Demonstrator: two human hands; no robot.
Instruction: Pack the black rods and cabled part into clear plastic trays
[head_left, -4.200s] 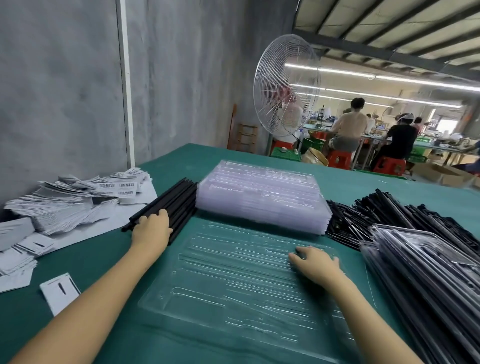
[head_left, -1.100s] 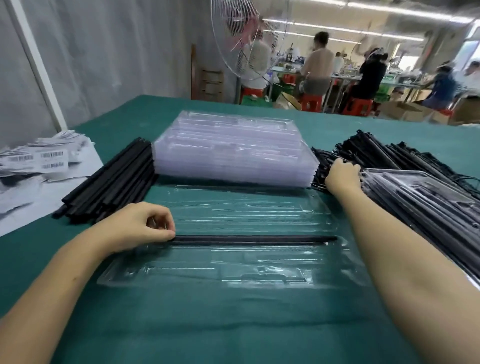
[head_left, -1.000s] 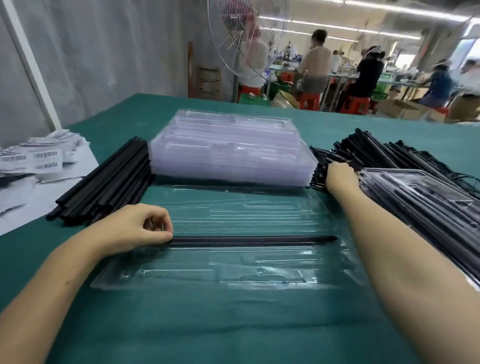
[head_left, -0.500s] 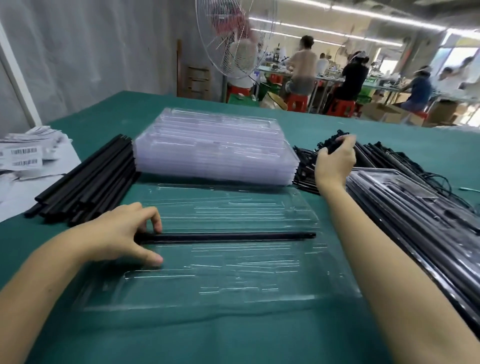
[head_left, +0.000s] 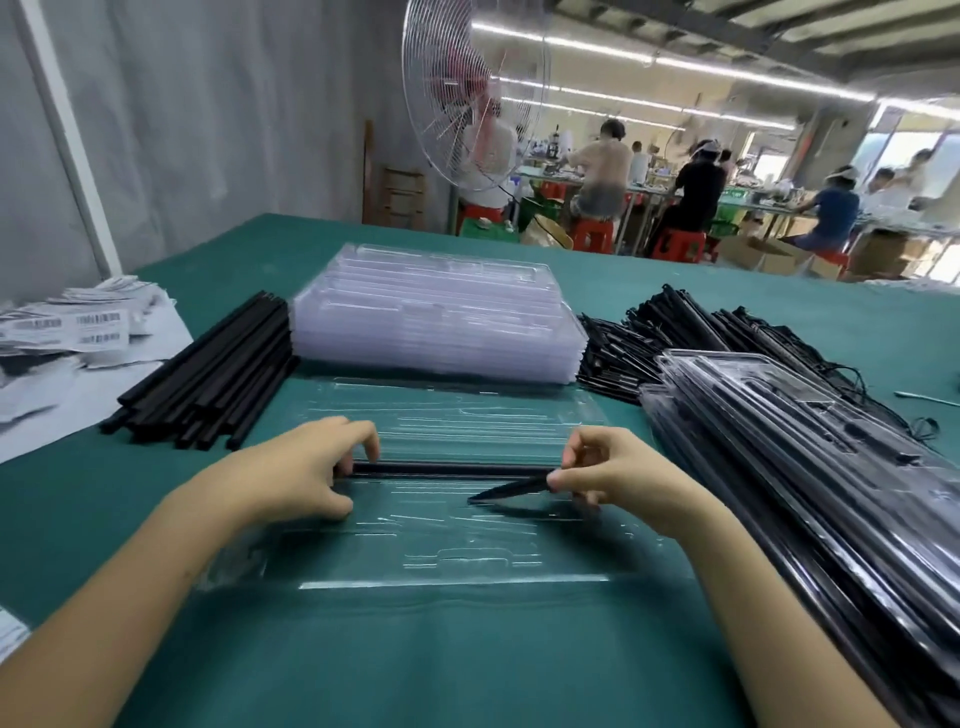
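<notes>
Far left on the green worktop (head_left: 467, 665): barcode labels (head_left: 78, 327), then a loose bundle of black rods (head_left: 208, 379). Mid-scene, an open clear tray (head_left: 441, 566) just before a stack of empty trays (head_left: 436, 317). Left hand (head_left: 306, 467) curled round the left end of one black rod (head_left: 447, 470) lying across that tray. Right hand (head_left: 613, 473) pinching a slim black part (head_left: 511, 491), tilted, tip down at the tray. Further right, heaped cabled parts (head_left: 675, 332) and filled trays (head_left: 805, 441).
</notes>
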